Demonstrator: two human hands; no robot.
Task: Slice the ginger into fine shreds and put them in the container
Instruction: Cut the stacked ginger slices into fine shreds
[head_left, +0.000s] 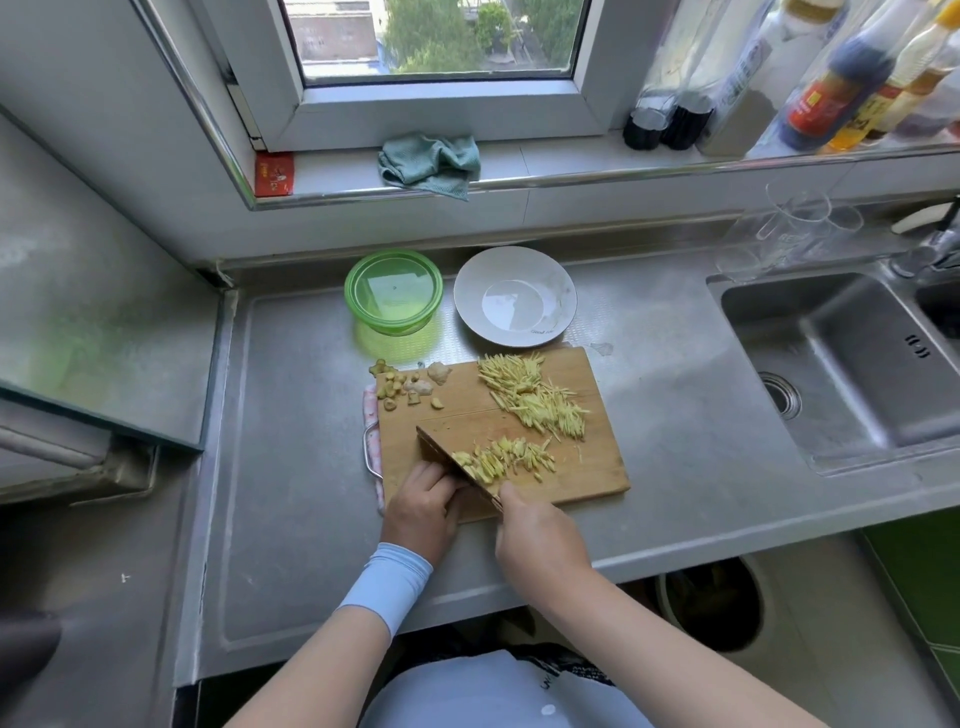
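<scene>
My right hand (540, 535) clasps the knife (435, 448) handle; my left hand (421, 506) curls against the blade's left side, what it holds I cannot tell; ginger shreds (524, 400) lie on the cutting board (587, 467), trimmings (405, 387) at its far-left corner; beyond stand the green container (395, 326) and a white plate (566, 296), its rim lettering too small to read; the bottles (831, 93) on the sill have blurred labels

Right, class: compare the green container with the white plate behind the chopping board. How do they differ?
The green container is translucent; the white plate is opaque. The container is deep with upright walls; the plate is shallow and flared. The container stands left of the plate, which looks wider. Both are round, sit on the steel counter, and show no ginger.
</scene>
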